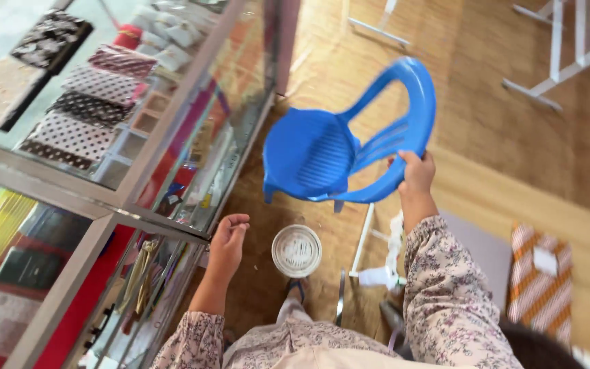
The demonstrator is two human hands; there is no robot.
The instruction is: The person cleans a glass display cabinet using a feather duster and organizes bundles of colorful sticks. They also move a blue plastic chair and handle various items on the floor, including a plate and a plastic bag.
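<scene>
The right hand [416,171] is clenched on the armrest of a blue plastic chair [339,150], lifted off the floor beside the glass display case [138,171]; the left hand [229,239] hangs loosely curled and empty near the case's corner, beside a white round lid [296,250]

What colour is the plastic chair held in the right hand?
Solid bright blue chair, gripped by the right hand; head view.

The right hand [416,172] is raised in front of the body, with the arm stretched forward and upward. Its fingers are curled closed in a firm grip and the wrist is nearly straight. The left hand [229,237] is lower and closer to the body. It holds nothing; the fingers are loosely bent and the palm turns inward. Both forearms wear floral long sleeves.
</scene>
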